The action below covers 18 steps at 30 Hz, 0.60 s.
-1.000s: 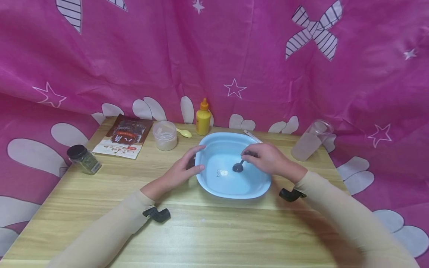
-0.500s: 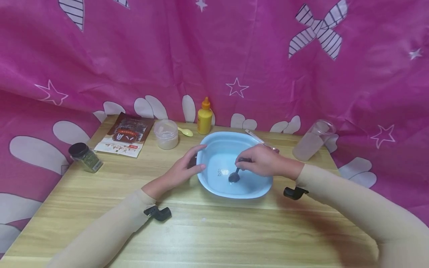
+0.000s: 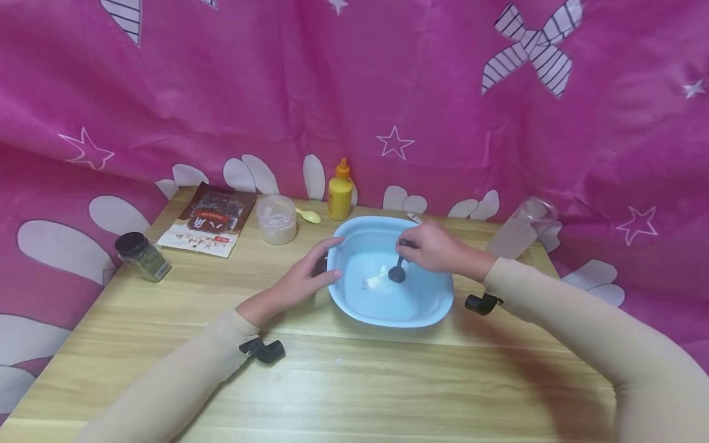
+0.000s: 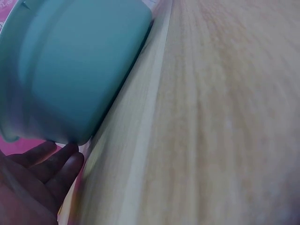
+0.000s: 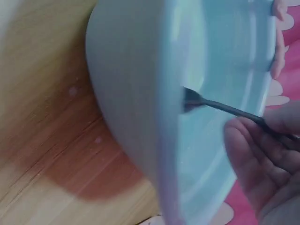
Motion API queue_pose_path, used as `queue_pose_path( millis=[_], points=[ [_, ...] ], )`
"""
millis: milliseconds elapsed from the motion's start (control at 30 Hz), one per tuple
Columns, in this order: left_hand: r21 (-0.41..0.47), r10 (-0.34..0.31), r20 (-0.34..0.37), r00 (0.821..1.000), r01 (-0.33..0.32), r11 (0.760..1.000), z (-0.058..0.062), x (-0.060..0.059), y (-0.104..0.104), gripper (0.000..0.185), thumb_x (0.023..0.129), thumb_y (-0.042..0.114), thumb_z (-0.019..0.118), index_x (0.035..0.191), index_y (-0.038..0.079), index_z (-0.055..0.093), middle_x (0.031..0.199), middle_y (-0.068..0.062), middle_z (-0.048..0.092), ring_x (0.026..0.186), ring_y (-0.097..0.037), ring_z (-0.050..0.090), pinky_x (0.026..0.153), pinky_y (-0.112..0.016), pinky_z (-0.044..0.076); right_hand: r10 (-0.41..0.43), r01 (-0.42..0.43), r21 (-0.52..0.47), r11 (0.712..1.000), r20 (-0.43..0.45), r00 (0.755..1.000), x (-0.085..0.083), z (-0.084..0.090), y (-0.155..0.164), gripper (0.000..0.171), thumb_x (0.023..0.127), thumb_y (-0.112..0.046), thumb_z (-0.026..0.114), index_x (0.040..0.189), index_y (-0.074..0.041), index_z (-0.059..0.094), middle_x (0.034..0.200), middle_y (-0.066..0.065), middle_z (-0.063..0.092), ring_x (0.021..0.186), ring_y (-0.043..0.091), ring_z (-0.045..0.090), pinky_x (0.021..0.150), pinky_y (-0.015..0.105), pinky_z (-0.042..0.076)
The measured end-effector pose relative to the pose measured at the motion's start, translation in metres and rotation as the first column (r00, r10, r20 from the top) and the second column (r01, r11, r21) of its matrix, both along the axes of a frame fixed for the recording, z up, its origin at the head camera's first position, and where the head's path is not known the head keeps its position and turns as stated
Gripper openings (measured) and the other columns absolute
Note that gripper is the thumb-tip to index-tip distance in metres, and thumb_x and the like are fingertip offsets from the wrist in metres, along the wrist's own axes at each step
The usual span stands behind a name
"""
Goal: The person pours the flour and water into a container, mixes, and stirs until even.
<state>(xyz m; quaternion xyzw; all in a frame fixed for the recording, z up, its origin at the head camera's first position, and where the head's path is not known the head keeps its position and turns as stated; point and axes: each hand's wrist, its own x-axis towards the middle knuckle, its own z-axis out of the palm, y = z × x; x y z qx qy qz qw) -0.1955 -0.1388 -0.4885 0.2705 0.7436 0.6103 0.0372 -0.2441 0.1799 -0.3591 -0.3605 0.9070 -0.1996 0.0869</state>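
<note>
Head view: pale blue rounded-square basin (image 3: 426, 307), dark spoon (image 3: 397, 274) inside.

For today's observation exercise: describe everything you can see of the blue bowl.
The bowl is light blue, squarish with rounded corners, smooth like plastic. It stands upright on the wooden table. The left hand rests on its left rim; the right hand holds a dark spoon inside, beside some white powder.
</note>
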Motion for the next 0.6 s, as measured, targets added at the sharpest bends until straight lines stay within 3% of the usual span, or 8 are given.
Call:
queue_pose_path(
  millis=[200,333,467,600],
  points=[
    [-0.008,0.007,0.004,1.000,-0.007,1.000,0.001,-0.001,-0.001,0.072,0.109,0.012,0.071,0.172,0.017,0.037,0.173,-0.021,0.041,0.145,-0.047,0.059,0.117,-0.056,0.054,0.063,-0.060,-0.019,0.998,0.174,0.983,0.013,0.001,-0.007,0.010,0.107,-0.018,0.077,0.109,-0.013,0.086,0.085,-0.009,0.078,0.079,0.007,0.072,0.074,0.032,0.063],
    [0.004,0.003,0.002,1.000,-0.003,1.000,0.002,-0.001,0.000,0.072,0.109,0.011,0.070,0.172,0.016,0.037,0.175,-0.021,0.038,0.146,-0.048,0.057,0.116,-0.056,0.054,0.046,-0.039,-0.069,0.997,0.095,0.994,0.005,-0.004,-0.014,0.012,0.107,-0.018,0.076,0.109,-0.011,0.085,0.084,-0.006,0.077,0.075,0.008,0.068,0.071,0.032,0.061],
    [-0.009,0.008,0.009,1.000,-0.008,1.000,0.002,0.001,0.001,0.071,0.109,0.012,0.070,0.172,0.016,0.037,0.172,-0.022,0.042,0.145,-0.048,0.058,0.118,-0.057,0.053,-0.059,0.059,-0.075,0.995,0.007,0.998,-0.011,-0.007,-0.009,0.014,0.108,-0.016,0.074,0.108,-0.007,0.084,0.075,-0.005,0.070,0.065,0.012,0.059,0.061,0.030,0.050],
    [-0.015,0.003,0.008,1.000,-0.003,1.000,0.003,0.001,0.002,0.071,0.110,0.013,0.070,0.172,0.016,0.037,0.170,-0.024,0.044,0.144,-0.048,0.059,0.118,-0.059,0.053,-0.156,0.154,-0.074,0.985,-0.026,0.987,-0.019,-0.008,0.000,0.017,0.108,-0.015,0.074,0.112,-0.003,0.084,0.071,-0.004,0.070,0.059,0.013,0.056,0.056,0.028,0.045]
  ],
)
